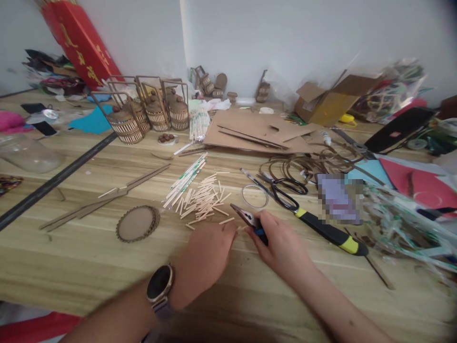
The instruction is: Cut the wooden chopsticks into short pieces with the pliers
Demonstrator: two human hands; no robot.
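Observation:
My right hand (285, 245) is wrapped round a pair of pliers (254, 223), whose jaws point up and left over the table. Close beside it, my left hand (209, 252), with a watch on the wrist, pinches a short thin wooden stick (242, 228); most of its fingers are turned away from view. Just beyond the hands lies a loose pile of short cut sticks (207, 199). Longer sticks in green-and-white wrappers (188, 177) lie behind that pile. To the left rests a round cardboard disc (136, 225) with a ridged edge.
Scissors (287, 196), a metal ring (254, 196) and a black-and-yellow handled tool (321, 231) lie to the right. Small lidded baskets with handles (154, 116) stand at the back left, beside cardboard sheets (246, 125). Cardboard strips (103, 202) and plastic packaging (403, 228) flank the work area.

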